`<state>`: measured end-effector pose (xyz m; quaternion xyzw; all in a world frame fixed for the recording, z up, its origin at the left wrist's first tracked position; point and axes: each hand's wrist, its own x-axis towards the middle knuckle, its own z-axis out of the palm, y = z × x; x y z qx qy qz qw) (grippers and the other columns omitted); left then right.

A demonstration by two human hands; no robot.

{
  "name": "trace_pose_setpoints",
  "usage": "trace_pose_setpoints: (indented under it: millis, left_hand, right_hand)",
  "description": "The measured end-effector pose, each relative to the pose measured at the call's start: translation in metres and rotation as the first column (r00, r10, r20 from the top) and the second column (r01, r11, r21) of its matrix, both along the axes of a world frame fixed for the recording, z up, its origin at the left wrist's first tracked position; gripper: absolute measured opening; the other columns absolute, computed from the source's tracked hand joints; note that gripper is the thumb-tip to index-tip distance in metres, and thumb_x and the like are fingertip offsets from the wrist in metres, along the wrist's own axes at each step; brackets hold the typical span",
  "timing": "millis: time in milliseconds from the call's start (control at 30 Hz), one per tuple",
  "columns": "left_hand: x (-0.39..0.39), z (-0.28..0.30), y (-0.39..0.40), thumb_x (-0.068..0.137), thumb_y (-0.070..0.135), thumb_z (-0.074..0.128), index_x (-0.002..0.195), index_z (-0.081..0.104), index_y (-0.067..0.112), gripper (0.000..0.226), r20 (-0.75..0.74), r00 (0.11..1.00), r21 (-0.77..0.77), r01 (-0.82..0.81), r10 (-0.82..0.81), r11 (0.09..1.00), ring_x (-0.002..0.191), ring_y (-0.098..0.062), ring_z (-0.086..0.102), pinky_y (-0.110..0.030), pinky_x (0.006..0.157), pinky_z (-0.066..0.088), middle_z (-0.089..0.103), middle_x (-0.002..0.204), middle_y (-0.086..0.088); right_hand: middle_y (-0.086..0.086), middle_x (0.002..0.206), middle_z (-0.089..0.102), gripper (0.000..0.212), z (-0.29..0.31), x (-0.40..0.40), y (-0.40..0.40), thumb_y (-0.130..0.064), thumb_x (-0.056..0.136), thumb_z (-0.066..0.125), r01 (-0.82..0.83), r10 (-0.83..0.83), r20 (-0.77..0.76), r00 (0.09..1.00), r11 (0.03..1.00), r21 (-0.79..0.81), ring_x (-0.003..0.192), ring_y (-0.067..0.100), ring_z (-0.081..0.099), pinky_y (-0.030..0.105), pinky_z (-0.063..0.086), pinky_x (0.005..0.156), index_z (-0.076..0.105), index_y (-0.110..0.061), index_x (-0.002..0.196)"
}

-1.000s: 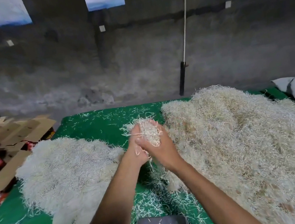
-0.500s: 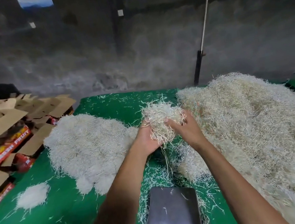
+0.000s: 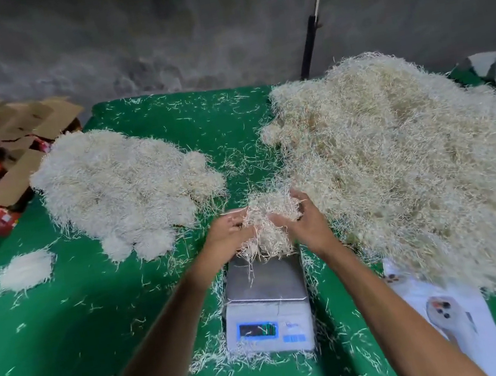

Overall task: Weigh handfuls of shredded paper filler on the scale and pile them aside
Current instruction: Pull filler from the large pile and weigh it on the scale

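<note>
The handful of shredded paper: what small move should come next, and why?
Probably lower it and let go. Both hands, left and right, hold the handful over the far edge of the scale's bare steel plate, strands already dangling onto it.

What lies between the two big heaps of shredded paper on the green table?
In the head view, a strip of green table cover strewn with loose shreds separates the left heap from the right heap; nearer the person, both hands hold a handful.

The handful of filler (image 3: 266, 224) hides the far edge of the scale (image 3: 266, 287), whose blue display (image 3: 258, 330) is too blurred to read, while right of the scale a printed sheet (image 3: 451, 314) runs under the big heap (image 3: 408, 166).
</note>
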<state>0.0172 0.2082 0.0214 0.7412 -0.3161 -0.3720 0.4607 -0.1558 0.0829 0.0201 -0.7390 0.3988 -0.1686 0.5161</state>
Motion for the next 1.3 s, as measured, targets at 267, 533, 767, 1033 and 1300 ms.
trace_pose_setpoints:
  millis: [267, 533, 767, 1033, 1300]
  left_hand:
    - [0.019, -0.054, 0.072, 0.096, 0.001, 0.058, 0.145, 0.049, 0.01, 0.051, 0.199, 0.979, 0.032, 0.025, -0.031, 0.999, 0.121, -0.015, 0.051, -0.021, 0.097, 0.051, 0.05, 0.14, 0.001]
    - [-0.02, -0.141, 0.151, 0.103, 0.011, 0.05, 0.156, 0.034, 0.018, 0.056, 0.412, 0.902, 0.408, -0.053, -0.132, 0.911, 0.151, -0.026, 0.026, -0.045, 0.123, 0.021, 0.022, 0.165, -0.009]
    - [-0.041, -0.155, 0.149, 0.104, 0.011, 0.041, 0.162, 0.014, 0.028, 0.066, 0.525, 0.829, 0.478, -0.1, -0.192, 0.873, 0.156, -0.022, -0.01, -0.046, 0.125, -0.006, -0.008, 0.169, -0.004]
    - [-0.037, -0.156, 0.151, 0.105, 0.013, 0.039, 0.162, 0.014, 0.031, 0.065, 0.51, 0.832, 0.496, -0.08, -0.215, 0.865, 0.155, -0.019, -0.012, -0.044, 0.126, -0.006, -0.01, 0.169, -0.002]
    - [-0.037, -0.155, 0.151, 0.104, 0.012, 0.038, 0.161, 0.014, 0.033, 0.065, 0.473, 0.858, 0.49, -0.066, -0.201, 0.869, 0.155, -0.017, -0.012, -0.044, 0.126, -0.006, -0.01, 0.17, 0.001]
  right_hand:
    - [0.001, 0.118, 0.071, 0.03, -0.07, -0.083, 0.009, -0.059, 0.102, 0.045, 0.282, -0.292, 0.079, 0.953, 0.952, 0.117, 0.1, 0.021, 0.072, 0.046, 0.061, 0.088, 0.063, -0.036, 0.112]
    - [0.005, 0.166, 0.029, 0.049, -0.17, -0.116, 0.096, -0.002, 0.102, 0.051, -0.026, -0.051, -0.279, 0.959, 0.964, -0.266, 0.156, 0.026, 0.017, 0.047, 0.014, 0.128, 0.048, -0.008, 0.151]
    - [-0.001, 0.168, 0.021, 0.05, -0.168, -0.112, 0.095, -0.015, 0.106, 0.048, -0.039, -0.051, -0.311, 0.949, 0.961, -0.275, 0.158, 0.021, 0.009, 0.044, 0.009, 0.128, 0.041, -0.018, 0.156]
    - [-0.004, 0.169, 0.02, 0.05, -0.173, -0.113, 0.096, -0.019, 0.107, 0.046, -0.038, -0.065, -0.326, 0.943, 0.954, -0.299, 0.158, 0.018, 0.008, 0.051, 0.013, 0.128, 0.038, -0.02, 0.157]
    - [-0.004, 0.169, 0.022, 0.05, -0.173, -0.112, 0.098, -0.018, 0.107, 0.046, -0.037, -0.076, -0.326, 0.942, 0.944, -0.327, 0.157, 0.017, 0.01, 0.052, 0.017, 0.127, 0.04, -0.02, 0.156]
